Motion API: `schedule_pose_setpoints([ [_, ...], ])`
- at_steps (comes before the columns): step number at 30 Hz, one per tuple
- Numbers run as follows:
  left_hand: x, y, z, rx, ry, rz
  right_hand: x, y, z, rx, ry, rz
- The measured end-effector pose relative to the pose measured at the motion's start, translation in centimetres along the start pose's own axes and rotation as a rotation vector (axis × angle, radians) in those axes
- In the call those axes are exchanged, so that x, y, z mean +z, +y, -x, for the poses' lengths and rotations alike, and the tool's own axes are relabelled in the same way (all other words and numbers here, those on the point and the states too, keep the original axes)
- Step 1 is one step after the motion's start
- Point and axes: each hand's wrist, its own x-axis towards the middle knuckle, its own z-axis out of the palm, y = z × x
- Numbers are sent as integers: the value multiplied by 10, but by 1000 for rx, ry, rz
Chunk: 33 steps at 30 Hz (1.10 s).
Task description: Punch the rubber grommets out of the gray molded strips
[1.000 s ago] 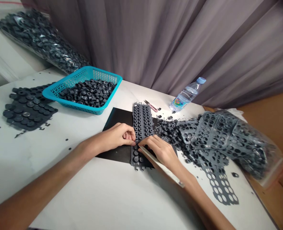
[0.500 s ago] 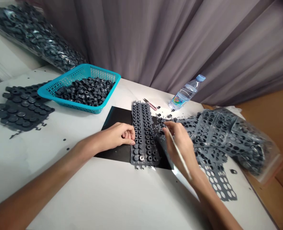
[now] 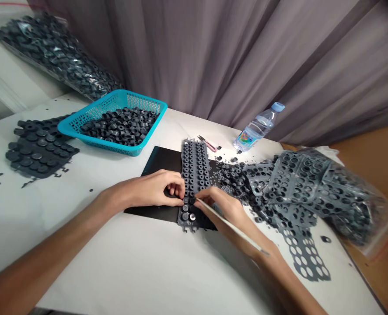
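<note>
Soft, fairly even light falls on the white table [image 3: 124, 267], its brightest broad surface, while the curtain [image 3: 194, 57] looks dimmer, with dark folds. A diffuse shadow lies on the table beside the right forearm [image 3: 279, 267]. Small glints dot the left plastic bag [image 3: 56, 54], and one disc [image 3: 193, 216] shines brightly. Wide-angle distortion stretches things toward the edges; the top right corner darkens to black. Fine detail is slightly soft, especially among the dark pieces [image 3: 233, 177].

Left hand [image 3: 157, 188], right hand [image 3: 225, 204] and forearms [image 3: 69, 234] are bare.
</note>
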Motion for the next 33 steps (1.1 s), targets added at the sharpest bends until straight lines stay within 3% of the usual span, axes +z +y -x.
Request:
schedule_pose_setpoints([
  [5, 3, 2, -1, 39, 28, -78, 14, 10, 0, -201, -18, 30],
  [17, 8, -12, -7, 54, 44, 95, 17, 17, -3, -304, -7, 118],
  [25, 7, -15, -8, 54, 34, 125, 20, 13, -2, -274, -33, 237],
  [30, 9, -15, -9, 39, 29, 120, 37, 11, 3, -254, 20, 329],
  [33, 10, -13, -11, 6, 21, 111, 33, 7, 3, -152, 113, 299],
])
